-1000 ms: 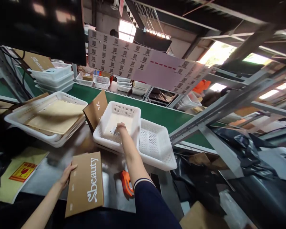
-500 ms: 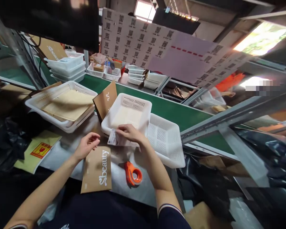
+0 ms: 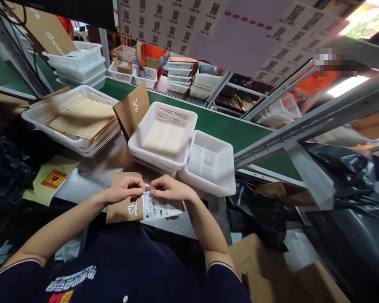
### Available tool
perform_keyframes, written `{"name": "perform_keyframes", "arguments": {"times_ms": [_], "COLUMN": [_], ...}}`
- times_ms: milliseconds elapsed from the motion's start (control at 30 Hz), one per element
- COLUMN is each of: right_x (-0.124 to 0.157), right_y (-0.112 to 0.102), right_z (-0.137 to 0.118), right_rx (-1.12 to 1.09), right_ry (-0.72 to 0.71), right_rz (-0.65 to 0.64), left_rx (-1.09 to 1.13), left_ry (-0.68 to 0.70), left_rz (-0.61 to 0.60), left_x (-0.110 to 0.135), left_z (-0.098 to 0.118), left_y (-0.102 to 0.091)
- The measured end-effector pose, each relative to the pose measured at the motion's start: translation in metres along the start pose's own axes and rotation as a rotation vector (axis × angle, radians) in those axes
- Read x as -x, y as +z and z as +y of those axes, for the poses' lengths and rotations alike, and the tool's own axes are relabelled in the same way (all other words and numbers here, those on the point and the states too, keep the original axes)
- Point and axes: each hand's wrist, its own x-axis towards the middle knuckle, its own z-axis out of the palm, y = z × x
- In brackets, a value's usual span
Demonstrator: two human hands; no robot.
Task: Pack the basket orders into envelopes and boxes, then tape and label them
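Both my hands pinch a white printed label [image 3: 160,208] over the workbench, close to my chest. My left hand [image 3: 126,189] grips its left corner with closed fingers. My right hand [image 3: 169,189] holds its upper edge, fingers curled. Under the label lies a flat brown cardboard mailer [image 3: 124,209] with white lettering, partly hidden by my hands. Just beyond stands a white perforated basket [image 3: 183,126] with a pale flat packet inside.
A second white basket [image 3: 212,165] leans against the first. A wide white tray [image 3: 38,122] with brown envelopes sits at left, a yellow envelope [image 3: 52,179] near it. A green conveyor belt [image 3: 221,126] runs behind. Black bags lie at right. People in orange work across the belt.
My right hand took the label out of the basket and drew it toward me. My left hand left the mailer's edge and joined it on the label. The orange scissors are now hidden.
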Motion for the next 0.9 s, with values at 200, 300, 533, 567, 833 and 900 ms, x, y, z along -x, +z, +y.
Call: {"name": "perform_keyframes", "arguments": {"times_ms": [200,300,533,567,833,900], "right_x": [0.005,0.006,0.005,0.004,-0.014,-0.015], "right_y": [0.014,0.019,0.03,0.034,0.078,0.088], "right_z": [0.013,0.017,0.028,0.032,0.058,0.063], "right_rx": [-0.096,-0.116,-0.103,-0.065,0.333,0.395], "right_ry": [-0.008,0.005,-0.05,-0.127,-0.606,-0.621], "right_rz": [0.033,0.027,0.105,0.188,0.656,0.745], "left_rx": [0.058,0.053,0.098,0.122,0.414,0.475], "left_ry": [-0.033,-0.067,-0.089,-0.088,-0.191,-0.258], "left_rz": [0.023,0.034,0.016,0.026,0.21,0.266], "left_x": [0.009,0.009,0.007,0.007,0.008,0.007], "left_z": [-0.015,-0.02,-0.026,-0.028,-0.039,-0.046], "left_y": [0.005,0.007,0.005,0.005,0.009,0.011]}}
